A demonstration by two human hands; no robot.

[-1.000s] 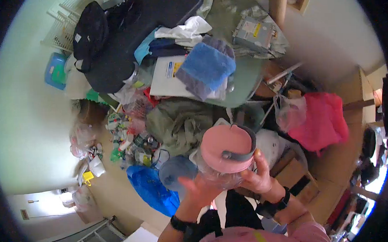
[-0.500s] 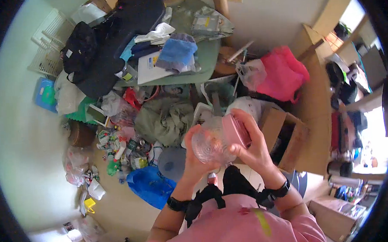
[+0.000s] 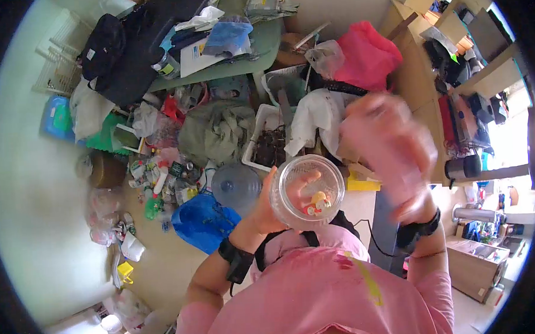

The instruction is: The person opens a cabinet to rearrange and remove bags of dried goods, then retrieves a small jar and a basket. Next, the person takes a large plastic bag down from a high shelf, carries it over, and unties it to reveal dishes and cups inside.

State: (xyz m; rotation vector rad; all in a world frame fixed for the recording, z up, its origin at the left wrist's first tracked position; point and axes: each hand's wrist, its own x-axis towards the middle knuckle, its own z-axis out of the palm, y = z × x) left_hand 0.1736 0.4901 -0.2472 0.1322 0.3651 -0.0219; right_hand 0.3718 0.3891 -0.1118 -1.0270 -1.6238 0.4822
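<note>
A clear round jar (image 3: 306,188) stands open at the top, its mouth facing the camera. Its wall is held by my left hand (image 3: 264,208), with fingers showing through the glass. Small yellow, white and red items (image 3: 318,204) lie inside. Off to the right, my right hand (image 3: 411,155) is smeared by motion, wrapped round the pink lid (image 3: 377,141), which is blurred too and apart from the jar.
Behind the jar are a white tray (image 3: 247,145), a white bag (image 3: 316,114) and a grey-green cloth (image 3: 215,133). A translucent water bottle (image 3: 235,186) and blue bag (image 3: 205,223) lie left. A pink bag (image 3: 367,55) rests by the wooden cabinet (image 3: 413,89).
The pink lid has come off the jar and moved right with my right hand. The jar now faces up in my left hand. The view has shifted to the right.
</note>
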